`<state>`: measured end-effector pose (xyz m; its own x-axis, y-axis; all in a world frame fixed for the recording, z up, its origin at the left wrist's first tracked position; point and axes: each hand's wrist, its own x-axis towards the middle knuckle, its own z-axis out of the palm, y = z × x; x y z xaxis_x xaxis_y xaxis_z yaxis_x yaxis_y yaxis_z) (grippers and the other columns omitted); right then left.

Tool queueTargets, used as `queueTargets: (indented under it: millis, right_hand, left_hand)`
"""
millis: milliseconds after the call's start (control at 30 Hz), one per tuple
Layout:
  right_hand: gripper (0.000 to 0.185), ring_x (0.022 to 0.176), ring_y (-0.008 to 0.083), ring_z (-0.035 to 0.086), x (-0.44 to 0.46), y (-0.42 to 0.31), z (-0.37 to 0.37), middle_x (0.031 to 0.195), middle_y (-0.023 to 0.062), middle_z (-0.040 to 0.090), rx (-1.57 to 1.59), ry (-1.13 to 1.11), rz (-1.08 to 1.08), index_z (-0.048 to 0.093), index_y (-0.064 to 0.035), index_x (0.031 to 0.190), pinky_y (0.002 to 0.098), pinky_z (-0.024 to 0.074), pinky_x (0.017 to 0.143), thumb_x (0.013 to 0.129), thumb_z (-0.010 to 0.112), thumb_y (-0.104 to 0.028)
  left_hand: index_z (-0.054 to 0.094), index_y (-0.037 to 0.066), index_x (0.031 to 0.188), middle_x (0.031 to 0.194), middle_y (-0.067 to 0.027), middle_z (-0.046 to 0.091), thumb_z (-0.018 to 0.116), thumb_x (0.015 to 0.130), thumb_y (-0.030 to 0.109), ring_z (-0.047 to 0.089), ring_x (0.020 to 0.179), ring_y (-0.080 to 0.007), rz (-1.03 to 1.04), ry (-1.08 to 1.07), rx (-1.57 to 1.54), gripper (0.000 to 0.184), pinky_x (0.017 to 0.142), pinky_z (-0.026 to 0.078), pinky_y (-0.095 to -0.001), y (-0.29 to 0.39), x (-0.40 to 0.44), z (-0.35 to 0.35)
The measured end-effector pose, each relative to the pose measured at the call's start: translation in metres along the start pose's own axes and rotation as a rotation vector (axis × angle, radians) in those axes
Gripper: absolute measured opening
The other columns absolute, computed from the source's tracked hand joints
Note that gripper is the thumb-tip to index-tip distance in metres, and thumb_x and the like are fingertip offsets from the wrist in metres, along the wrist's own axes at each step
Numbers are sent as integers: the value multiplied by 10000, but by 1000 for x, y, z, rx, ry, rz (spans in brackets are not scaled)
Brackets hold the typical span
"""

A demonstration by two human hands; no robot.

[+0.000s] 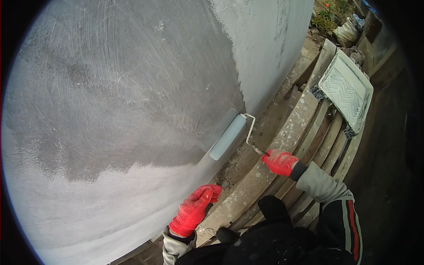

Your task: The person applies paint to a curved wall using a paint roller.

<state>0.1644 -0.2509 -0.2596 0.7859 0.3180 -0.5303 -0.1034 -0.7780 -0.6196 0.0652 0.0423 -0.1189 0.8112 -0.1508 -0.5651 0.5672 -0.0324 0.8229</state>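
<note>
My right hand (279,162), in a red glove, is closed around the handle of a paint roller (228,137). The roller's pale sleeve lies against the grey wall (132,110), at the lower edge of a dark unpainted patch. Lower down, my left hand (196,210), also red-gloved, has its fingers curled together near the wall. A small greyish end shows at its fingertips and a dark bit below them; what it holds I cannot make out. Whitish paint covers the wall's lower band and its upper right part.
A paint tray (346,86) with a ridged, paint-coated bed rests on the wooden planks (282,132) at the right. The paint-spotted planks run alongside the wall under my feet. Beyond them lie a whitish sack (346,33) and some plants (324,20).
</note>
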Motion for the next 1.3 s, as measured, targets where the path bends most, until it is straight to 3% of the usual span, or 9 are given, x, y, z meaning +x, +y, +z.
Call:
queueTargets:
  millis: [100,167,300,367,600,767,900,1100,1300]
  right_hand:
    - [253,867,427,619,25,-11,-19,919,245,640,-245,-171,-218,620,-3,962,500,498,745,846,574,-223]
    - [223,842,396,646,48,-9,-22,892,227,657,-706,-224,-623,648,4,950,492,516,710,771,611,-124]
    - [198,847,370,664,118,4,5,869,222,665,-883,-234,-615,668,15,902,462,533,697,725,620,-60]
    - [158,791,359,668,146,5,13,835,179,679,-1011,-281,-657,680,-27,819,464,535,689,717,649,-143]
    - [269,959,329,667,231,37,76,1016,164,692,-747,-283,-123,726,-70,949,469,521,823,777,576,-213]
    - [302,986,328,663,327,149,171,1068,165,681,-698,-263,-48,722,-71,986,478,510,857,819,527,-232]
    - [322,1070,311,637,343,138,189,1170,147,652,-664,-235,-43,707,-71,1054,453,503,908,843,513,-218]
    - [183,689,337,650,201,42,14,737,146,659,-962,-190,-681,651,-28,810,449,514,597,649,618,-109]
    - [189,688,315,632,59,-7,-106,762,130,646,-452,-143,-537,631,-36,921,381,507,586,774,614,-154]
  left_hand:
    - [577,-12,1202,1131,-81,619,464,1017,278,577,989,-166,-24,-11,4,363,911,461,-315,-10,-2,2]
    - [564,-18,1195,1125,-107,626,459,1013,286,594,1006,-195,-33,-13,4,369,924,460,-336,-15,-6,1]
    - [570,-14,1191,1121,-103,628,460,1012,281,594,1013,-191,4,16,-52,363,920,466,-338,-30,-6,-4]
    - [576,-14,1186,1114,-103,631,462,1011,280,595,1017,-189,-10,54,-73,360,919,471,-340,-36,-5,-4]
    - [578,-15,1187,1111,-103,632,469,1010,278,601,1008,-189,-66,80,-73,360,920,477,-337,-40,-4,-5]
    - [576,-13,1192,1123,-100,628,455,1016,281,599,1009,-191,-132,109,-89,364,919,477,-334,-50,-3,-9]
    - [576,10,1209,1144,-75,610,468,1014,301,567,1042,-177,-171,88,-114,367,936,445,-323,-49,1,-11]
    - [583,-18,1167,1123,-111,628,465,1009,253,608,1002,-203,-122,147,-149,335,903,490,-348,-48,14,-3]
    - [572,-27,1175,1120,-117,629,471,1005,257,607,1005,-201,-67,50,-122,345,903,488,-349,-40,24,10]
